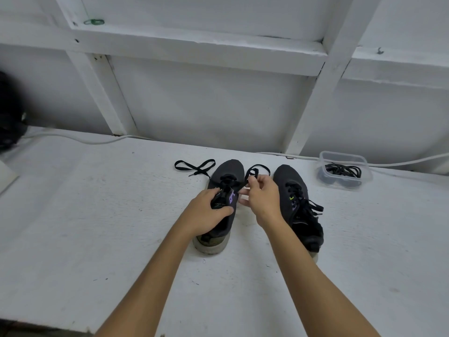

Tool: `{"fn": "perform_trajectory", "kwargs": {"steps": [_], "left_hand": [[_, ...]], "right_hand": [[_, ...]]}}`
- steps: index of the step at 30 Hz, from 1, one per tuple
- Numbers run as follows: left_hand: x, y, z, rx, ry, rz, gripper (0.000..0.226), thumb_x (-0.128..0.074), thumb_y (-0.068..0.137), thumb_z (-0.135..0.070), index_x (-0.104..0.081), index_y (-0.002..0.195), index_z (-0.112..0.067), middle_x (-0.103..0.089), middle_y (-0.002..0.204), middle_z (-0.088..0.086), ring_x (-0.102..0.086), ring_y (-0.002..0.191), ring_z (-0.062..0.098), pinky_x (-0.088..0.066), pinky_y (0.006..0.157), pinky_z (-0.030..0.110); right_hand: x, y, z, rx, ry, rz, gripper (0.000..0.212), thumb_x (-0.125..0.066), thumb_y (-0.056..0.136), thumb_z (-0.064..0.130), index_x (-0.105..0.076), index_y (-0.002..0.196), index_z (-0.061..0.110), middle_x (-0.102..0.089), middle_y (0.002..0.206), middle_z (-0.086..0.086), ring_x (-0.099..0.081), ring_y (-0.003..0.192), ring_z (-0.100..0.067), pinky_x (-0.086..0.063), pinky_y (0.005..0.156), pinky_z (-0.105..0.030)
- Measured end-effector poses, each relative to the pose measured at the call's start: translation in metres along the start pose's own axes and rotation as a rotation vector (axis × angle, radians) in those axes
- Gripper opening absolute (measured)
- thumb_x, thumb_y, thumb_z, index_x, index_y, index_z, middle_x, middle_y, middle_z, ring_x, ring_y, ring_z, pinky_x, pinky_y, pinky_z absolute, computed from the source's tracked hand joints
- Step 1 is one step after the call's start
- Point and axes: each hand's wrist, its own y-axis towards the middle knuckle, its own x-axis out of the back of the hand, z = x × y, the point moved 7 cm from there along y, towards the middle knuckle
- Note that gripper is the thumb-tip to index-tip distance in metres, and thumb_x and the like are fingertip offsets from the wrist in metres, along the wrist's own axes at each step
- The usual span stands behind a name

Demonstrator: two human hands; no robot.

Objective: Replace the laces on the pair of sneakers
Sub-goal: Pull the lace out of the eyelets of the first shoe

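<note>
Two dark sneakers sit toes-away on the white counter (97, 215). The left sneaker (224, 190) is mostly unlaced; its black lace (194, 166) trails in a loop on the counter to the left of its toe, with another loop on the right. The left hand (209, 212) grips the tongue and collar of this shoe, thumb curled over the opening. The right hand (261, 200) pinches the lace's right strand just beside the shoe, between the two sneakers. The right sneaker (298, 205) is laced, lace ends loose, apart from the hands. A clear plastic container (343, 170) holding black laces sits far right near the wall. A white cable (80, 139) runs along the counter's back edge.
</note>
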Motion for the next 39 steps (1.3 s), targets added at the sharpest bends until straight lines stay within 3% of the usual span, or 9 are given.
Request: {"fn": "perform_trajectory", "kwargs": {"steps": [6,12,15,19,25,28,32,35,39], "left_hand": [[0.001,0.0,-0.002,-0.014,-0.033,-0.018,0.069,-0.069,0.088,-0.046,-0.042,0.149,-0.031,-0.044,0.149,-0.01,-0.045,0.13,0.013,-0.036,0.096,0.027],[0.007,0.002,-0.003,-0.021,-0.126,-0.025,0.055,-0.057,0.093,-0.059,-0.047,0.143,-0.04,-0.054,0.137,-0.016,-0.05,0.127,0.009,-0.041,0.103,0.031],[0.014,0.009,-0.005,-0.065,-0.052,-0.051,0.027,-0.053,0.099,-0.042,-0.063,0.124,-0.037,-0.063,0.119,-0.015,-0.058,0.116,0.009,-0.047,0.096,0.029],[0.021,0.019,-0.012,-0.082,0.063,-0.064,0.026,-0.056,0.096,-0.024,-0.071,0.116,-0.033,-0.06,0.109,-0.016,-0.056,0.105,0.005,-0.039,0.087,0.021],[0.02,0.033,-0.011,-0.129,0.15,-0.086,0.01,-0.072,0.088,-0.033,-0.078,0.097,-0.031,-0.066,0.095,-0.016,-0.064,0.099,0.01,-0.05,0.087,0.027],[0.015,0.039,-0.009,-0.175,0.169,-0.103,0.006,-0.067,0.093,-0.031,-0.073,0.092,-0.031,-0.063,0.109,-0.008,-0.062,0.103,0.013,-0.05,0.093,0.031],[0.005,0.04,-0.006,-0.224,0.177,-0.136,0.007,-0.059,0.099,-0.023,-0.066,0.097,-0.025,-0.05,0.114,-0.005,-0.053,0.11,0.016,-0.042,0.097,0.027],[0.003,0.038,-0.005,-0.24,0.155,-0.142,0.009,-0.058,0.1,-0.024,-0.067,0.103,-0.023,-0.049,0.115,-0.006,-0.052,0.112,0.017,-0.044,0.101,0.033],[0.006,0.035,-0.006,-0.268,0.151,-0.081,0.008,-0.064,0.096,-0.022,-0.063,0.099,-0.028,-0.048,0.119,-0.007,-0.052,0.11,0.013,-0.043,0.099,0.029]], "right_hand": [[0.001,-0.003,-0.01,-0.061,0.11,-0.084,0.019,-0.043,0.108,0.019,-0.052,0.115,0.005,-0.061,0.092,-0.008,-0.069,0.071,-0.011,-0.061,0.058,-0.028],[-0.001,-0.01,-0.019,-0.09,0.079,0.006,0.022,-0.048,0.107,0.027,-0.059,0.103,0.008,-0.065,0.086,-0.006,-0.067,0.074,-0.015,-0.062,0.066,-0.031],[-0.004,-0.015,-0.025,-0.079,0.018,0.132,0.027,-0.058,0.103,0.03,-0.069,0.103,0.006,-0.075,0.093,-0.007,-0.074,0.084,-0.017,-0.061,0.07,-0.028],[-0.002,-0.017,-0.027,-0.08,0.004,0.196,0.021,-0.068,0.097,0.02,-0.071,0.112,0.005,-0.077,0.1,-0.008,-0.074,0.093,-0.018,-0.06,0.072,-0.026],[0.004,-0.019,-0.024,-0.142,0.159,0.108,0.017,-0.06,0.102,0.021,-0.061,0.11,0.006,-0.074,0.093,-0.009,-0.071,0.087,-0.018,-0.063,0.074,-0.033],[0.003,-0.021,-0.029,-0.218,0.152,0.126,0.026,-0.064,0.099,0.028,-0.066,0.101,0.002,-0.073,0.089,-0.006,-0.071,0.084,-0.021,-0.061,0.068,-0.032],[0.001,-0.022,-0.031,-0.177,0.037,0.248,0.015,-0.065,0.095,0.014,-0.077,0.099,0.006,-0.078,0.097,-0.008,-0.073,0.099,-0.026,-0.06,0.074,-0.031],[0.002,-0.021,-0.025,-0.076,-0.05,0.256,0.012,-0.071,0.093,0.016,-0.079,0.101,0.015,-0.077,0.1,-0.002,-0.073,0.096,-0.015,-0.059,0.072,-0.025],[-0.002,-0.02,-0.02,-0.019,-0.074,0.275,0.013,-0.073,0.093,0.017,-0.078,0.104,0.012,-0.077,0.096,0.001,-0.071,0.079,-0.003,-0.054,0.065,-0.017]]}}
